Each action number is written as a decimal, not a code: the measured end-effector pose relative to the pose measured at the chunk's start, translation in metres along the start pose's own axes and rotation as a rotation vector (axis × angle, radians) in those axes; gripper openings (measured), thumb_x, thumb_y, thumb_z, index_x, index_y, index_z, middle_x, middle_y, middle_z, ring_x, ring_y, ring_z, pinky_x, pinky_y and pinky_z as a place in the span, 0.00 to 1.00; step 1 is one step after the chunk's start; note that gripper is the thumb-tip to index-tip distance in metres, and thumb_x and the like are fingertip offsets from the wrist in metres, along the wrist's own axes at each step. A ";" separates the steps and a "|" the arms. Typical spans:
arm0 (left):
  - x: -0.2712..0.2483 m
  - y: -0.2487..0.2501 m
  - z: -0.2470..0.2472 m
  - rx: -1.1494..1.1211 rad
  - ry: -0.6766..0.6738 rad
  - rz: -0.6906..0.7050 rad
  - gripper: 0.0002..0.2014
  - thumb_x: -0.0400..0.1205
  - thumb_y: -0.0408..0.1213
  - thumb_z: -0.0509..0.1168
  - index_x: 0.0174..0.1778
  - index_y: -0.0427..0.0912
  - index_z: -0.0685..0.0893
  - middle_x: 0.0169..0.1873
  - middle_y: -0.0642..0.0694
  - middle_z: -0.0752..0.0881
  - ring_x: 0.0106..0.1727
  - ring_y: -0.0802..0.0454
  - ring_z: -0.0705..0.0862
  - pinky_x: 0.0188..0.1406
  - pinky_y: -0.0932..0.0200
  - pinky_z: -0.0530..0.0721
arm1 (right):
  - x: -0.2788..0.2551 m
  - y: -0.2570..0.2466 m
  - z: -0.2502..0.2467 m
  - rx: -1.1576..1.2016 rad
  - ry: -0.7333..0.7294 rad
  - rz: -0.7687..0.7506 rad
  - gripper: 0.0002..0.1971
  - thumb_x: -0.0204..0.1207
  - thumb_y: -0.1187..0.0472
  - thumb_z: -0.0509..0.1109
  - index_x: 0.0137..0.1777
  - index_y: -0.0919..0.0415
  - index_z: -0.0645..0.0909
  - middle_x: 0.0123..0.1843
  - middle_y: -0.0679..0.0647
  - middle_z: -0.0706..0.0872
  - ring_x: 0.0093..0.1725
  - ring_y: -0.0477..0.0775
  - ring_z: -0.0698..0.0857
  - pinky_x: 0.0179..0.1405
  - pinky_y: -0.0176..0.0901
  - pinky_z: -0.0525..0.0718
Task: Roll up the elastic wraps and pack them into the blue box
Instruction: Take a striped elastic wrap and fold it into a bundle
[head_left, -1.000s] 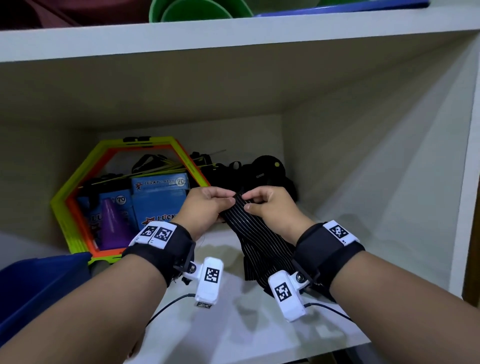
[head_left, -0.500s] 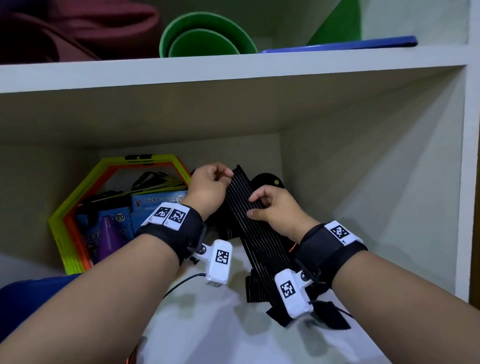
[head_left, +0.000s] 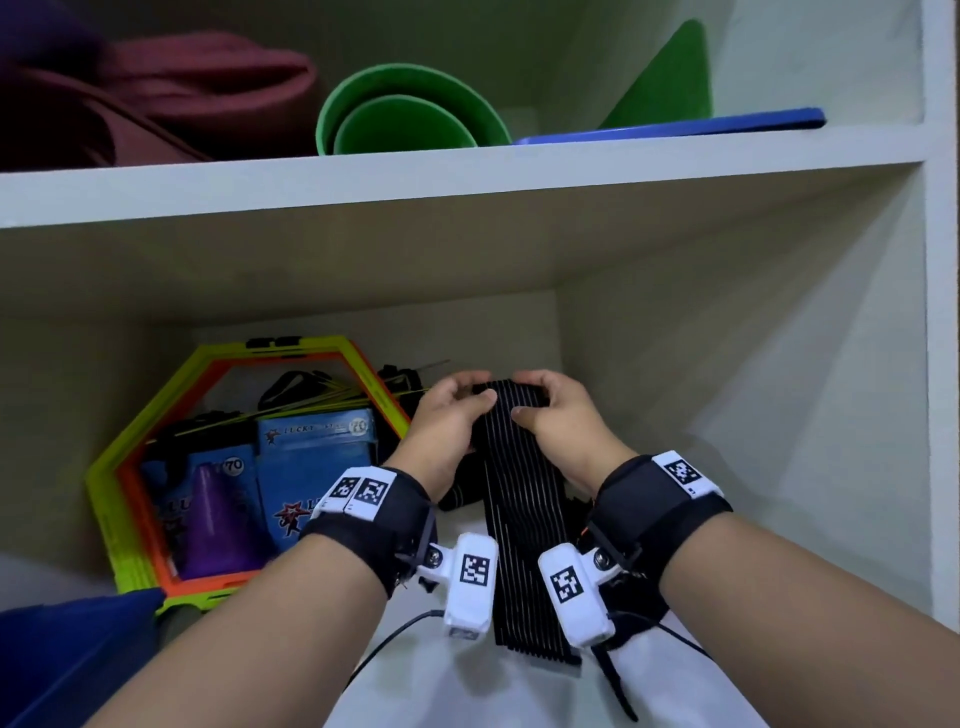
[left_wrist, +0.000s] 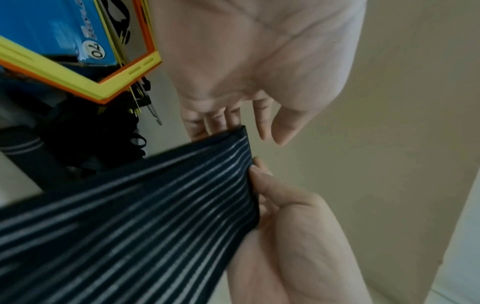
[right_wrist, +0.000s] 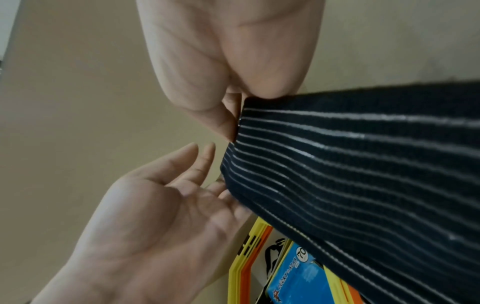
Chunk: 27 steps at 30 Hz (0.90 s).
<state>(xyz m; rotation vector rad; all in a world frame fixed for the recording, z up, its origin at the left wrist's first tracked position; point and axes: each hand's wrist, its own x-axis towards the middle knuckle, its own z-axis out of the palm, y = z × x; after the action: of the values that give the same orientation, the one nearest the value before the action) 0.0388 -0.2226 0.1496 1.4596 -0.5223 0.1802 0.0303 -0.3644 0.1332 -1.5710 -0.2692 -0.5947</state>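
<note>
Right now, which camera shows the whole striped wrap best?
The head view: the black striped elastic wrap runs from both hands down onto the shelf. The left wrist and right wrist views show only its pinched top end.

**What I can't make out**

My left hand (head_left: 447, 421) and right hand (head_left: 558, 415) cover the top corners of the elastic wrap (head_left: 519, 499). Below the wrap, my wrist cameras hide its lower edges. Left of the wrap, the blue box (head_left: 62, 644) is cut by the frame edge.
</note>
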 end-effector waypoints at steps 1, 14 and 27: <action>0.003 0.001 0.003 -0.072 0.019 -0.011 0.09 0.84 0.30 0.65 0.57 0.45 0.85 0.54 0.35 0.88 0.49 0.45 0.89 0.51 0.47 0.86 | -0.001 -0.003 0.003 -0.003 -0.015 -0.003 0.20 0.78 0.73 0.68 0.68 0.56 0.78 0.57 0.61 0.88 0.54 0.61 0.90 0.58 0.61 0.88; 0.023 0.018 -0.012 -0.191 0.141 -0.005 0.31 0.76 0.12 0.56 0.69 0.45 0.80 0.55 0.33 0.87 0.52 0.37 0.88 0.50 0.41 0.90 | -0.017 -0.008 0.009 0.058 -0.190 -0.015 0.18 0.73 0.82 0.68 0.55 0.61 0.75 0.49 0.58 0.83 0.43 0.49 0.86 0.41 0.44 0.87; 0.037 -0.007 -0.063 0.013 0.298 -0.056 0.31 0.72 0.13 0.58 0.66 0.45 0.81 0.57 0.34 0.86 0.58 0.34 0.86 0.58 0.35 0.88 | -0.090 0.048 0.027 0.138 -0.422 0.287 0.19 0.69 0.79 0.76 0.58 0.63 0.81 0.52 0.63 0.89 0.47 0.64 0.89 0.52 0.62 0.87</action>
<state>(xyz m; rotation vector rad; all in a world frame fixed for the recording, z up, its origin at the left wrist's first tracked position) 0.0891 -0.1690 0.1581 1.4266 -0.2382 0.3514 -0.0146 -0.3267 0.0459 -1.5541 -0.3834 -0.0159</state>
